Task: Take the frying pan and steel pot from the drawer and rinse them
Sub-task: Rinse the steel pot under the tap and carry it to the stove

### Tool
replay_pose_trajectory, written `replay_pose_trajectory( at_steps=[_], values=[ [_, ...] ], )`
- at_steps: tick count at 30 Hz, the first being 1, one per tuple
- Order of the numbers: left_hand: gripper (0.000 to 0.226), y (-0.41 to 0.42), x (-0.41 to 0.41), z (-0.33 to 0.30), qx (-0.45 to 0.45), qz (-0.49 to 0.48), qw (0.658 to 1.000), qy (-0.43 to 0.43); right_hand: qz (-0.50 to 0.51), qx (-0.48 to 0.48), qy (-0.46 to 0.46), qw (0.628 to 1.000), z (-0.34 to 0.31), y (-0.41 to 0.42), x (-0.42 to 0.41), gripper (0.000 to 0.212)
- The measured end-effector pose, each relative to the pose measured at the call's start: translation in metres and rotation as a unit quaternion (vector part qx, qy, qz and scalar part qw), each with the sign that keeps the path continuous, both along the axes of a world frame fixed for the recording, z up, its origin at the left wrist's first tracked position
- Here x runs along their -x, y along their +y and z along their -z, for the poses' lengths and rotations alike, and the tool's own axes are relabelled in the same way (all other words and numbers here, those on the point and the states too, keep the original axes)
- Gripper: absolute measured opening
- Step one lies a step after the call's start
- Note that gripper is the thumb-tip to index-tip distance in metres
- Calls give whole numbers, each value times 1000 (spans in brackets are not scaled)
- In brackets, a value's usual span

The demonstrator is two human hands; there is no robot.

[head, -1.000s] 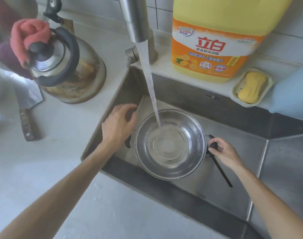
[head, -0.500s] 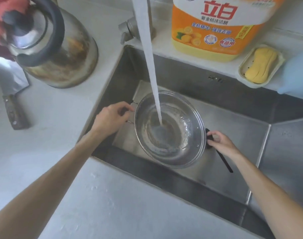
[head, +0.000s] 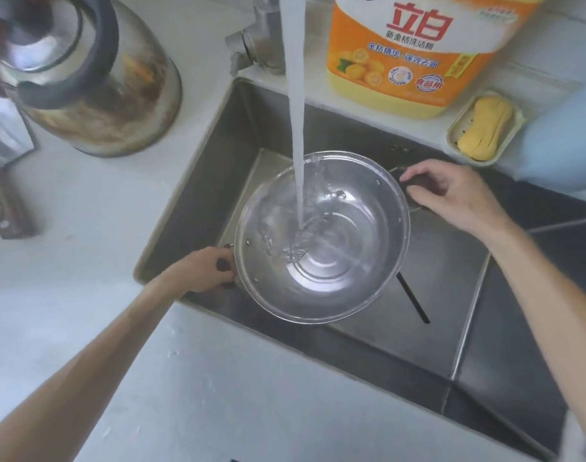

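Water point(head: 296, 128) from the tap pours into the pot point(head: 321, 238) you hold over the sink point(head: 198, 181), your left hand point(head: 204, 270) and right hand point(head: 451, 198) each clamped on a side handle.

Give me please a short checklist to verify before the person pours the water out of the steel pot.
1. Left hand on the pot's near-left handle: ok.
2. Right hand on the far-right handle: ok.
3. Steel pot over the sink: ok.
4. Water stream lands inside the pot: ok.
5. Water in the pot to swirl: ok.
6. Frying pan rinsed: cannot tell; only a dark handle shows beneath.
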State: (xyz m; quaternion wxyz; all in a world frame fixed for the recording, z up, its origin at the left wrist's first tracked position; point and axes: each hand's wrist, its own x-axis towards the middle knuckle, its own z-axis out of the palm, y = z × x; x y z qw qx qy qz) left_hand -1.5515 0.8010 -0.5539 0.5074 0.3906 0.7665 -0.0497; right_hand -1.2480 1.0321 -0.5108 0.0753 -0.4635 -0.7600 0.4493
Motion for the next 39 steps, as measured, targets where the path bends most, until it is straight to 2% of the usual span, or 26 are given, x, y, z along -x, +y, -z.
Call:
replay_pose_trajectory(
  at_steps=[3,7,11,13,17,19,22,24,27,30,32,33,36,39],
  values=[
    [19,-4,-2,-4,-89,-47,991,84,12,-30,26,999,3,-18,-18,20],
    [13,-6,-5,-32,-247,-87,950,168,95,-1,67,993,39,-43,-36,35],
    [16,3,-9,-81,-436,-8,876,204,140,99,79,982,83,-72,-29,40],
    [21,14,-17,-106,-467,6,861,204,116,156,65,979,101,-84,-18,38],
    [24,31,-19,-123,-378,-104,902,182,79,236,11,969,114,-81,-9,31],
    [25,28,-4,-108,-298,-126,931,171,36,221,-30,974,106,-67,-13,34],
    [23,16,15,-77,-132,-84,983,100,20,144,-78,986,82,-36,-24,32],
    [12,9,11,-53,-37,-18,998,44,23,88,-68,994,60,-20,-30,23],
    [18,4,-10,-24,-43,45,997,39,19,6,-55,998,23,-12,-37,21],
    [23,5,-22,-5,-112,-10,993,42,33,-61,-9,998,1,-21,-43,27],
    [19,5,-21,-2,-200,-54,975,86,62,-85,18,994,6,-31,-48,29],
    [15,5,-19,-5,-270,-75,954,106,83,-86,29,992,15,-37,-51,29],
    [13,3,-13,-28,-477,-53,865,149,160,-45,65,984,54,-56,-50,45],
    [16,7,-11,-61,-546,1,817,185,186,35,77,979,91,-74,-30,46]
  ],
)
